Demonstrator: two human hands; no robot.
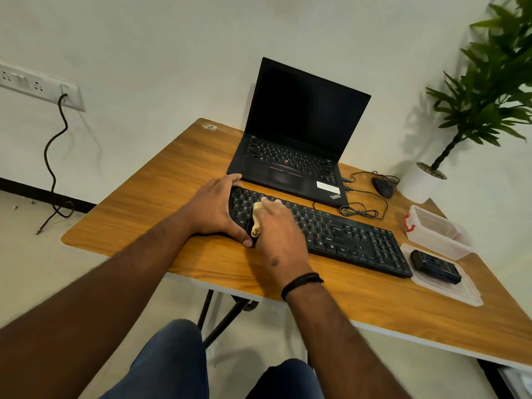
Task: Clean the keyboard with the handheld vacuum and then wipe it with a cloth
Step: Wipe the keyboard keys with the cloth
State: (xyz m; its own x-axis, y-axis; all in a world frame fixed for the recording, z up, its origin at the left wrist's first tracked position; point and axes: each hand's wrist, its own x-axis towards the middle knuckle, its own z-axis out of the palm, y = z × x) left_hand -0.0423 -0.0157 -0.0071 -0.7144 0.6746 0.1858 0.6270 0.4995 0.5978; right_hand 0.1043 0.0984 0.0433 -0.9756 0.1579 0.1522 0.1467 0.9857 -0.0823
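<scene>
left hand [214, 210] grips keyboard [345, 234] left end | right hand [277, 226] presses cloth [257, 218] on keys

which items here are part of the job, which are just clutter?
In use: keyboard, cloth, left hand holding the keyboard's end, right hand pressing the cloth, vacuum.
Clutter: laptop, mouse, plant, plastic box.

Worktop [161, 180]: wooden.
Keyboard [345, 234]: lies at the middle.
Laptop [293, 156]: behind keyboard.
Mouse [383, 187]: behind keyboard, right.
Clear box [434, 228], lid [449, 289]: right of keyboard.
</scene>
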